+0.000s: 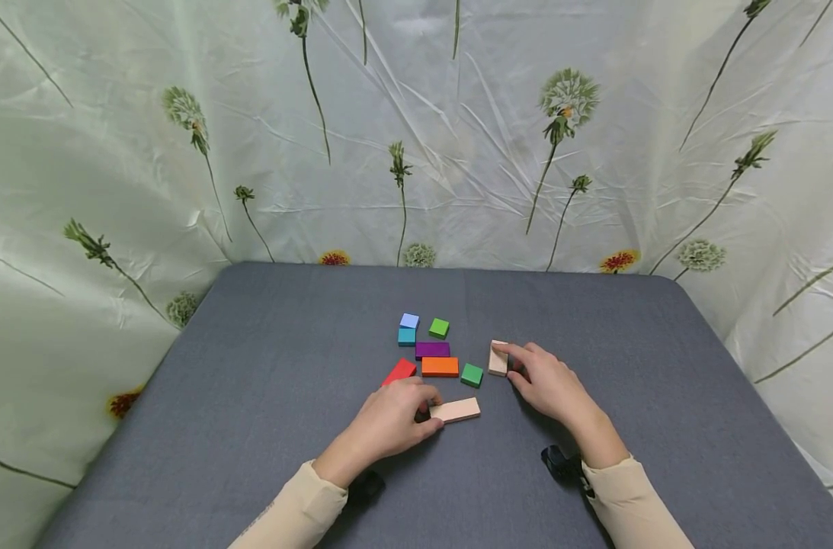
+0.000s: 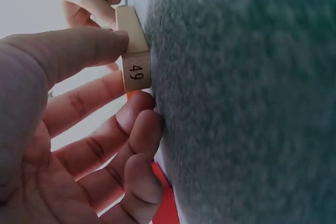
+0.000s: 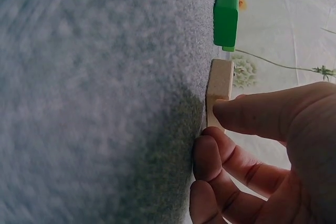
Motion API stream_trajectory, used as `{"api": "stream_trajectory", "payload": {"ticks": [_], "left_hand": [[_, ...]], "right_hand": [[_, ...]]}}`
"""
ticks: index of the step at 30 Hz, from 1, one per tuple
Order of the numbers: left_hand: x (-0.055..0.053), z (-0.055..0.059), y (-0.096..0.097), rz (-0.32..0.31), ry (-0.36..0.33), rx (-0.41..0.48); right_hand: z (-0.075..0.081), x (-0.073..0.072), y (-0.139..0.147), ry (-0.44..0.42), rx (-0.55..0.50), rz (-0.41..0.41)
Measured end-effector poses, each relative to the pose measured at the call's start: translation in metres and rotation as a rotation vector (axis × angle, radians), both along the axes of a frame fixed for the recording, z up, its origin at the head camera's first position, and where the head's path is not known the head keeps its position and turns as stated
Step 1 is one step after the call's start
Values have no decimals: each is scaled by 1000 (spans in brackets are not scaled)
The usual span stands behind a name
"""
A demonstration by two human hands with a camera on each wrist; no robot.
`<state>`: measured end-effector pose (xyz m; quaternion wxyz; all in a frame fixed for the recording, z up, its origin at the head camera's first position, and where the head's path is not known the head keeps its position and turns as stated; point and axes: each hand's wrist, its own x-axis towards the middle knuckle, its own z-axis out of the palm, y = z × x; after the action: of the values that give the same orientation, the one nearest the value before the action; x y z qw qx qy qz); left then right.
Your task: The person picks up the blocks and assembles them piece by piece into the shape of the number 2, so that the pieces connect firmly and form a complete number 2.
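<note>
My left hand [image 1: 392, 415] pinches one end of a plain wooden block [image 1: 456, 410] that lies on the table. The end face of this block [image 2: 137, 76] bears the number 49, between thumb and index finger in the left wrist view. To the right, my right hand [image 1: 553, 385] grips a second plain wooden block [image 1: 498, 358], its thumb against the side of that block [image 3: 219, 80] in the right wrist view. Between the two hands lies a green block [image 1: 472, 375]. A red block [image 1: 398, 371] is partly hidden behind my left hand.
Beyond my hands on the grey cloth-covered table [image 1: 286, 366] lie an orange block [image 1: 440, 367], a purple block [image 1: 433, 350], a light green block [image 1: 439, 329], a teal block [image 1: 406, 337] and a light blue block [image 1: 409, 321]. A flower-patterned curtain [image 1: 471, 191] hangs behind.
</note>
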<state>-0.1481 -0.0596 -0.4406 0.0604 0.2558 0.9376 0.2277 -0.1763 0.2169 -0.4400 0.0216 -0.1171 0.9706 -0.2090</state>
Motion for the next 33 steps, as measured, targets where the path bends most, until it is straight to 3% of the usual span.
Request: {"api": "stream_trajectory", "payload": {"ticks": [8,18,33], "left_hand": [[-1,0,-11,-37,-27,4],[4,-4,-29,-80,-14,81],[5,-2,-35,17,-129,74]], "right_hand": [[-1,-1,2,-9,-28,13],[-2,-4,3,-40,-29,19],[-2,-5,3,-51,-25,26]]}}
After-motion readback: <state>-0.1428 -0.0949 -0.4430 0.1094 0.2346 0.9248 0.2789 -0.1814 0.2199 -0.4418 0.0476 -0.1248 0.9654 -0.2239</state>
